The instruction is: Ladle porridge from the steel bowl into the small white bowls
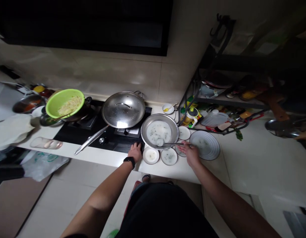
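Ladle handle is sitting clamped in my right hand, my grip closed around it, with the ladle's head resting inside the steel bowl of milky, green-flecked liquid on the white counter beside the black cooktop. My left hand is resting open and holding nothing at the counter's edge by the cooktop, just beside the bowl, with a black watch on my wrist. Small plates thinly coated with similar liquid are lying around the bowl, and a lidded wok is sitting on the cooktop
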The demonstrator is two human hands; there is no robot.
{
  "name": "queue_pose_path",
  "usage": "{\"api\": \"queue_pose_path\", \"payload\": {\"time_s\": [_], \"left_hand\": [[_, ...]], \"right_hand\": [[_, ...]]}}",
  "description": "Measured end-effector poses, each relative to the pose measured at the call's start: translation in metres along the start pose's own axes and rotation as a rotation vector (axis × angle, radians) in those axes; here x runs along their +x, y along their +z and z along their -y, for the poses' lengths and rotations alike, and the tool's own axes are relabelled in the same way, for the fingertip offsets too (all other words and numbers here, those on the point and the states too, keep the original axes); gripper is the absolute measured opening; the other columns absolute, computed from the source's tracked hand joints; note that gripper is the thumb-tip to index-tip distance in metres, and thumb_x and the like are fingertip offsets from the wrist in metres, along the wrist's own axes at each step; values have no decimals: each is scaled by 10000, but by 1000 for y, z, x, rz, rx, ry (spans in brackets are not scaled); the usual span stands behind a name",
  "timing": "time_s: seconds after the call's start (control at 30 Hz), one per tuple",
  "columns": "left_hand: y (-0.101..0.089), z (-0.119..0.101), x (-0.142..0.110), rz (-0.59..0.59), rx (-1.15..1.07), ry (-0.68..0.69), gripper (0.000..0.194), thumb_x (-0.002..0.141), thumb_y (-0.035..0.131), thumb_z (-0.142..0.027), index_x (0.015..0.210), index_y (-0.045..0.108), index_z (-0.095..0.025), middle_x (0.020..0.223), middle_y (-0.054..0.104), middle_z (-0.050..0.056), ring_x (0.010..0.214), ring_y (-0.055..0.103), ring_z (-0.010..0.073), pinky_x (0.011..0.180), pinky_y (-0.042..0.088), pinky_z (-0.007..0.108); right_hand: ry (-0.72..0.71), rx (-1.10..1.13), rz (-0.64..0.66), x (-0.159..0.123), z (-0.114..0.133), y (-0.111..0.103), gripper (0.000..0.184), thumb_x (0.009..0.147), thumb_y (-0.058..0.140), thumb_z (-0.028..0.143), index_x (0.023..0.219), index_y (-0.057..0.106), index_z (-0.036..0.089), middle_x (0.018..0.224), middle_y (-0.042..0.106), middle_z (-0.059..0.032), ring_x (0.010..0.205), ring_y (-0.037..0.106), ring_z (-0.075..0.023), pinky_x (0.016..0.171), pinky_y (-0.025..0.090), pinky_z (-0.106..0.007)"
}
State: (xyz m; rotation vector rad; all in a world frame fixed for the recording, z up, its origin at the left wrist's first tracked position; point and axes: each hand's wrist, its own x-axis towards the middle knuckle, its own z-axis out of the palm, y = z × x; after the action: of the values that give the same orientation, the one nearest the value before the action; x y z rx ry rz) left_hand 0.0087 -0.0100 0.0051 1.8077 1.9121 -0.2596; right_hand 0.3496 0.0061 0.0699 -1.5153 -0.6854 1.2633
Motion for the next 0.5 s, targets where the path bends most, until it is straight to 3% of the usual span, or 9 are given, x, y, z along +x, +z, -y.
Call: {"api": "queue_pose_path", "payload": {"time_s": [0.3,0.5], "left_hand": [[0,0,0,-11,17,-1,666,968,469,-216,1633,450,-184,1607,458,201,1373,488,348,1183,371,445],[5,4,3,-14,47,4,680,947,496,-238,1625,455,-202,1597,472,188,1348,500,345,1187,365,466]], "right_hand": [[-33,26,18,-17,37,-21,477,771,875,591,973,724,187,803,808,-104,823,837,-327,840,689,-488],[-37,0,11,-36,64,-48,534,742,902,622,977,742,169,792,814,-116,818,837,-338,863,682,-511]]}}
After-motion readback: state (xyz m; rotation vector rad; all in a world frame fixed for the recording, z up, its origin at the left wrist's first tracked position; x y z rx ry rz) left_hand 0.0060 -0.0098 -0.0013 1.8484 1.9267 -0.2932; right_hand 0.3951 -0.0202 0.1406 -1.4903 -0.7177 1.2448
